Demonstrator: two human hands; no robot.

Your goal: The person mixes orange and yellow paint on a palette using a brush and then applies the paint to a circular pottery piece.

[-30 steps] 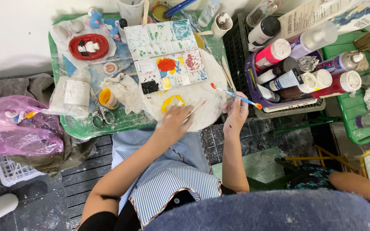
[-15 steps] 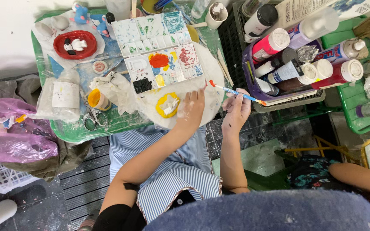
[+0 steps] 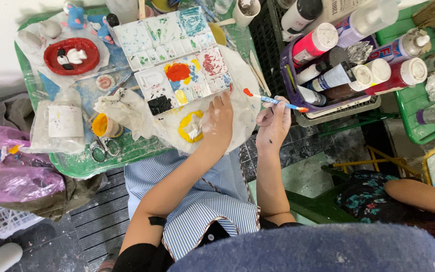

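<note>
In the middle of the frame the left hand (image 3: 217,118) lies flat, grip released, on a round white plate (image 3: 242,108), its fingers touching a small white piece inside a yellow ring of paint (image 3: 190,126). Just right of it the right hand (image 3: 274,126) is clenched on a thin paintbrush (image 3: 273,100) with a blue handle and a red-tipped head, which lies level over the plate's right edge.

Above the plate sits a white paint palette (image 3: 177,55) of many small wells: green smears in the upper ones, and orange, red, yellow and black paint in the lower ones. At the upper left a red dish (image 3: 71,55) holds small white and black figures. A little open pot of yellow paint (image 3: 104,126) stands at the left of the plate, beside a crumpled white cloth (image 3: 124,108) and a clear plastic bag (image 3: 59,121) with a white thing inside. All of this rests on a green table (image 3: 127,151) smeared with paint.

At the upper right a purple basket (image 3: 290,83) is crowded with paint bottles, white-capped, lying on their sides; their tops are cut off by the frame edge. A pink plastic bag (image 3: 11,171) slumps at the left edge; its contents cannot be made out. Another person's arm (image 3: 419,194) enters at the lower right, the hand out of view.
</note>
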